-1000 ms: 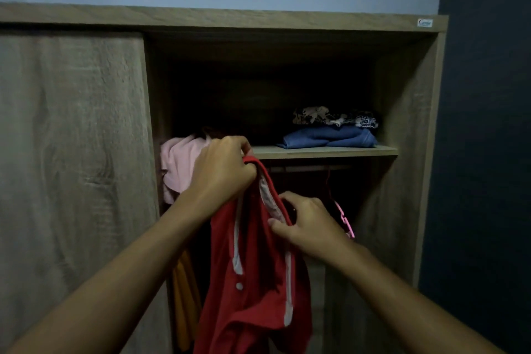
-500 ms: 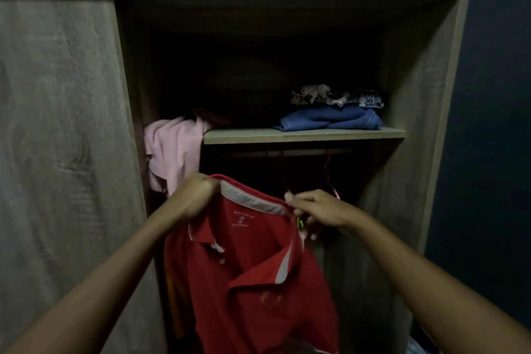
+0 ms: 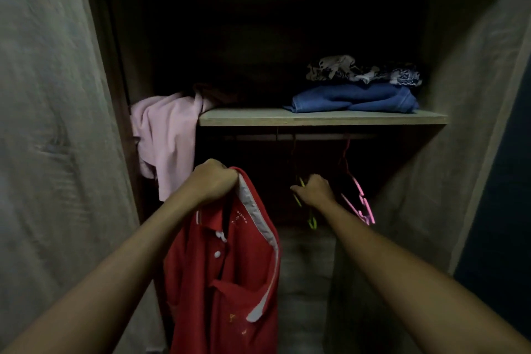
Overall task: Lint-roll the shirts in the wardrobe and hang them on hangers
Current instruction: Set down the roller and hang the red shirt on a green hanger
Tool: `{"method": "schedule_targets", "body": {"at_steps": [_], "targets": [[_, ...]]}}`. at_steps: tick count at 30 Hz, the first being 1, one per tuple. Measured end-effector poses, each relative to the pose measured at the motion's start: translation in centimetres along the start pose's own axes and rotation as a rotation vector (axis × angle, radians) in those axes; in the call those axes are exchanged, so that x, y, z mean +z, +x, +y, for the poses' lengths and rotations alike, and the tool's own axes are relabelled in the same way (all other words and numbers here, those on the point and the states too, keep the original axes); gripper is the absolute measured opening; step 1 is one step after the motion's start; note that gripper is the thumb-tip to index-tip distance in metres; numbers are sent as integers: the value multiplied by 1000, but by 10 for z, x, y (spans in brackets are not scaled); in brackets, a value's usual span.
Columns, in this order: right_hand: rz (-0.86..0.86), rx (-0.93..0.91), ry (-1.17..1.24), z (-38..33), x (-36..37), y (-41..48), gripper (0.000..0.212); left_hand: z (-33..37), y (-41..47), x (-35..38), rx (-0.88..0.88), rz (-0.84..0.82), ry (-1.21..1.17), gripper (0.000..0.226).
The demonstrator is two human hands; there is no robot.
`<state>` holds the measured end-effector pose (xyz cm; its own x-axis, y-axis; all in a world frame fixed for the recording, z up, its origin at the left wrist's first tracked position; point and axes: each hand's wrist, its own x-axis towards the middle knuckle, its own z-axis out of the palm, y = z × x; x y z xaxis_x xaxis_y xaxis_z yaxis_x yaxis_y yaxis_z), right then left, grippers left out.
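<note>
1 red shirt (image 3: 230, 282) hung gripped in the left hand (image 3: 214, 184). The right hand (image 3: 314, 191) clasped a green hanger (image 3: 311, 221).

Below the shelf (image 3: 321, 118), a pink garment (image 3: 166, 138) drooping off its left end and a red shirt (image 3: 230, 261) under that crowd the left, a green hanger (image 3: 311, 221) and pink hanger (image 3: 367, 211) dangle beneath its middle, leaving a dark gap between shirt and hangers, while folded clothes (image 3: 353, 99) fill its top right.

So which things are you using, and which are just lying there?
In use: red shirt, in left hand; green hanger, in right hand; pink hanger, hanging.
Lying about: pink cloth, blue cloth, patterned cloth, on the shelf.
</note>
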<state>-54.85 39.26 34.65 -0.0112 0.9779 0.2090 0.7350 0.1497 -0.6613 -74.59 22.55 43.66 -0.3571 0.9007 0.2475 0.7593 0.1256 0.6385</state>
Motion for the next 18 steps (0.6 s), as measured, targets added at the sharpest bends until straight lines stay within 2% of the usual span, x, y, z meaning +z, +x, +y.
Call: {"method": "schedule_targets", "body": {"at_steps": [4,11,15,18], "targets": [[-1,55,2,-2,9,9,33,-1,-3,-2,-5,7,24,25],[169,0,193,-7,2,-19,21,-2,-13,-8,-31,-26,-95,9],[150,-49,233,10,-1,-58,11,5,-22,-6,-21,-55,-140,15],[160,-102,249,29,-11,-96,12,13,-33,-3,5,-61,-161,21]]}}
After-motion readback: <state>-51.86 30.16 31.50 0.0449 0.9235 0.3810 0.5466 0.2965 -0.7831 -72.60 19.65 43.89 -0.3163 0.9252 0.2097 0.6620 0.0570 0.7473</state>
